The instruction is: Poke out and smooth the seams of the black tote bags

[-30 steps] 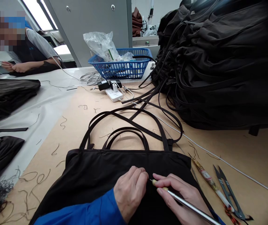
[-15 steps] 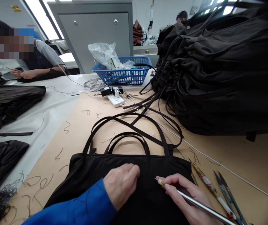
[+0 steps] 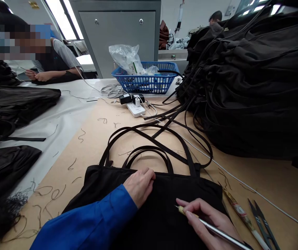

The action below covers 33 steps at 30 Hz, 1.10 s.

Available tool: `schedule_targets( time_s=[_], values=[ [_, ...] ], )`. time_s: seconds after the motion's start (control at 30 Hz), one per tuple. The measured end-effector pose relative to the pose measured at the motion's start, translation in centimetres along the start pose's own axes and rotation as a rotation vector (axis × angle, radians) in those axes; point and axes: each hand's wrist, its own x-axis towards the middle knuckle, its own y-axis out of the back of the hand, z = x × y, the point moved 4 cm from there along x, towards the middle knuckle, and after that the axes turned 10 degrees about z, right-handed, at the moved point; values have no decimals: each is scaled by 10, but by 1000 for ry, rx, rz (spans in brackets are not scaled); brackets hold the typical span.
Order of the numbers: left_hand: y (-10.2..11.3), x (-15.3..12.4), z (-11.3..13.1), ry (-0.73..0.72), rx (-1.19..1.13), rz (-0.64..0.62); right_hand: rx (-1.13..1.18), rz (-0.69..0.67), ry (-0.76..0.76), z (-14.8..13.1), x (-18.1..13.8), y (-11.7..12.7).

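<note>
A black fabric bag (image 3: pixel 161 211) with long black straps (image 3: pixel 149 139) lies flat on the tan table sheet in front of me. My left hand (image 3: pixel 139 184), in a blue sleeve, rests on the bag just below its top edge, fingers curled and pressed together on the cloth. My right hand (image 3: pixel 208 222) pinches a thin metal-shafted tool (image 3: pixel 211 229) like a pen, its pale tip touching the bag's fabric to the right of my left hand.
Thread snips (image 3: pixel 262 224) and a patterned pen-like tool (image 3: pixel 239 210) lie at the lower right. A tall heap of black bags (image 3: pixel 253 83) fills the right. A blue basket (image 3: pixel 146 78), power strip (image 3: pixel 136 108), black fabric pieces (image 3: pixel 15 104) at the left, and a seated person (image 3: pixel 47 62) are beyond.
My left hand has slid up and left from beside the tool tip to the bag's top edge. The right hand with the tool has drawn slightly down and right.
</note>
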Motion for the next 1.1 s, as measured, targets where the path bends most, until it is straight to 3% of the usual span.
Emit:
schedule_targets(
  time_s=[0.37, 1.1],
  values=[
    [-1, 3, -3, -15, -20, -32, -84, -37, 194, 0, -1, 0],
    [1, 5, -4, -4, -49, -18, -68, 0, 171, 0, 0, -1]
  ],
)
